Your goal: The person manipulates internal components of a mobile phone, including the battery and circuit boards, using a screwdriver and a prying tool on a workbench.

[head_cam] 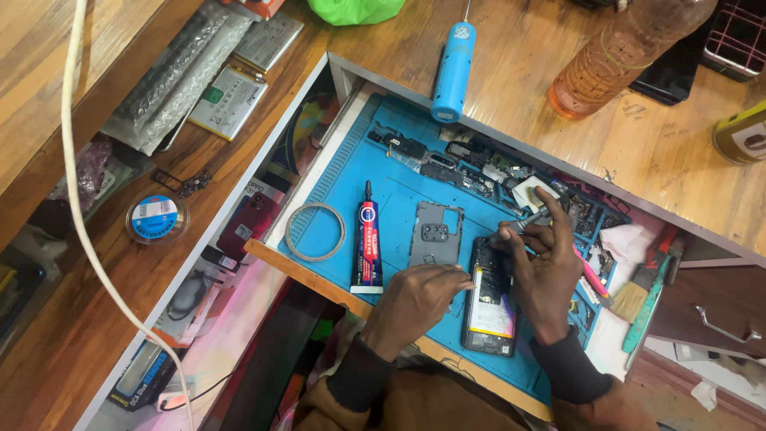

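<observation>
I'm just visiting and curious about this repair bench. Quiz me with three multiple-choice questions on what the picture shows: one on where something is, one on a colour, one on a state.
1. Where does the glue tube lie?
A. on the blue work mat
B. on the wooden bench top
C. inside the orange bottle

2. What colour is the electric screwdriver on the bench?
A. red
B. blue
C. white

3. How is the phone under the hands?
A. sealed with its back on
B. wrapped in plastic
C. opened, its insides showing

Answers:
1. A, the tube rests on the blue work mat between the grey ring and the grey back cover.
2. B, its body is blue.
3. C, the battery and boards show; the left hand steadies it while the right hand holds a thin tool over it.
</observation>
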